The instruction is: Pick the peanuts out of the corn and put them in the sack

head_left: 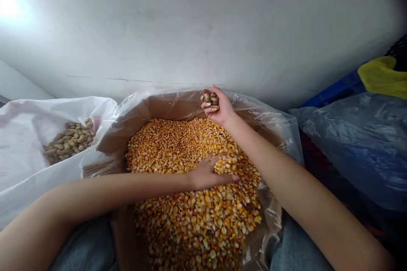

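Yellow-orange corn kernels (pixel 178 144) fill a cardboard box lined with clear plastic (pixel 286 131). My left hand (pixel 208 173) reaches across from the left, palm up among the corn, its fingers curved around a heap of kernels. Above the box's far edge, my right hand (pixel 219 106) is raised with its fingers curled round several peanuts in their shells (pixel 211 100). To the left, more unshelled peanuts (pixel 73 137) lie inside a white sack (pixel 22 135).
A pale wall (pixel 190 29) rises right behind the box. At the right are a bluish plastic bag (pixel 359 135), a blue crate edge (pixel 333 93) and a yellow cloth-like item (pixel 384 76). My knees flank the box's near side.
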Available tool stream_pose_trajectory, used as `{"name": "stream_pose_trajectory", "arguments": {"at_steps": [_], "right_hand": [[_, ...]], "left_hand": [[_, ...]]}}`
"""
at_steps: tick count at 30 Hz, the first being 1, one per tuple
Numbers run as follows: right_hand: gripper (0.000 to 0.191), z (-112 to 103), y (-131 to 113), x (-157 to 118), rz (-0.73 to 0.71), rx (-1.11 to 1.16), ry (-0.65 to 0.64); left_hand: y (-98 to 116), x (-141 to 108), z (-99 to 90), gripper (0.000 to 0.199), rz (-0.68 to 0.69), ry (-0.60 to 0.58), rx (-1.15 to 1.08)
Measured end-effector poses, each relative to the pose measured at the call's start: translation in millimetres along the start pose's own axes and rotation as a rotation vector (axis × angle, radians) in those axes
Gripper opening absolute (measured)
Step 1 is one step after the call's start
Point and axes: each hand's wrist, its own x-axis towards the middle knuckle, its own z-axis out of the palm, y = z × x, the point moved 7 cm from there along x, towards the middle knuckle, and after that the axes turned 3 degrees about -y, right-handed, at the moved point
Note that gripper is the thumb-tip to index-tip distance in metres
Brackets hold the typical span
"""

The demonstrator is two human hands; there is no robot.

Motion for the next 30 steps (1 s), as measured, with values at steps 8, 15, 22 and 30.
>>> {"name": "stream_pose_trajectory", "arguments": {"at_steps": [8, 15, 22, 30], "right_hand": [[0.022, 0.4, -2.1, -2.3, -0.006, 0.058, -0.022], [0.028, -4.3, -2.6, -1.2, -0.028, -0.013, 0.013], [0.023, -6.6, 1.0, -3.8, -0.021, 0.044, -0.003], [0.023, -17.9, -1.6, -6.2, -0.029, 0.056, 0.049]], "left_hand": [[65.6, -40.5, 38.1, 0.051, 0.468, 0.063, 0.702], [43.8, -46.9, 101.5, 0.048, 0.574, 0.172, 1.567], [4.0, -25.3, 108.1, 0.059, 0.315, 0.098, 2.07], [-45.8, 33.9, 67.9, 0.047, 0.277, 0.207, 1.53]]}}
